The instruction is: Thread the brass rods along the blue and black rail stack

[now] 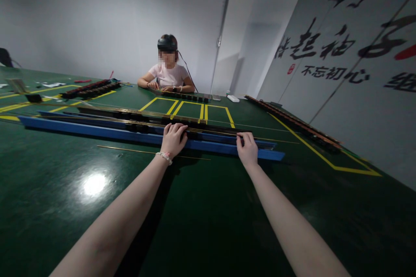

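Observation:
A long blue tray [212,148] lies across the green table in front of me, holding dark strips and thin golden rods. My left hand [173,140] bends over its middle, fingers curled down among the strips and rods; their tips are partly hidden. Near the tray's right end, my right hand [247,149] has its thumb and fingers drawn together at a thin golden rod [276,140], and what sits between them is too small to make out. Another golden rod [126,149] lies on the table on my side of the tray, passing behind my left wrist.
Across the green table [208,216] sits a person [169,73] wearing a headset, both hands by a row of dark pieces [186,96]. Bundles of dark strips lie at the left [92,89] and along the right edge [292,121]. Yellow tape [191,103] marks rectangles.

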Demonstrator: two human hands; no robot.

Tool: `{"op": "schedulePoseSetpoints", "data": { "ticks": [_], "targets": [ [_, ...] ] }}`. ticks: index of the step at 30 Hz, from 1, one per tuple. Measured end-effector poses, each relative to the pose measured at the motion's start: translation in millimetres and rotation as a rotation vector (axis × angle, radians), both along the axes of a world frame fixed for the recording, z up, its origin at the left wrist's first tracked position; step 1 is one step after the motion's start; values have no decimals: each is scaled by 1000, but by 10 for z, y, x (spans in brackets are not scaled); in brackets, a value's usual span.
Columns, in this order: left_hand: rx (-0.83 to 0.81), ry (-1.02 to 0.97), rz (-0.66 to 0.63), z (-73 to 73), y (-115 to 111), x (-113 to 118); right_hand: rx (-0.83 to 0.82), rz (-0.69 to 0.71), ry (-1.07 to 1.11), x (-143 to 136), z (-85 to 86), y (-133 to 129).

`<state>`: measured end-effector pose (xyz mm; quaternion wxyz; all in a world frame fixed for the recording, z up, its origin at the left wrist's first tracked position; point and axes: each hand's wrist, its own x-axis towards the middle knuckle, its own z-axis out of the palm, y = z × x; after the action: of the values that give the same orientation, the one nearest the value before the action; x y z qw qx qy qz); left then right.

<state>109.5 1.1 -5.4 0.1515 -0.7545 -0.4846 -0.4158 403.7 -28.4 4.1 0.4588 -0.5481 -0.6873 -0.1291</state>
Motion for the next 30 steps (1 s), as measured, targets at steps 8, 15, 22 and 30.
{"op": "schedulePoseSetpoints", "data": {
  "ticks": [8, 15, 22, 30],
  "targets": [
    [-44, -21, 52, -6, 15, 78, -36, 31, 34, 51, -59, 95],
    [-31, -42, 50, -1, 17, 78, -42, 62, 19, -6, -28, 50],
    [-6, -65, 64, 0, 6, 10, -132, 146, -150, -112, -15, -15],
    [25, -1, 4, 34, -6, -272, -124, 180, -279, -136, -21, 6]
  ]
}}
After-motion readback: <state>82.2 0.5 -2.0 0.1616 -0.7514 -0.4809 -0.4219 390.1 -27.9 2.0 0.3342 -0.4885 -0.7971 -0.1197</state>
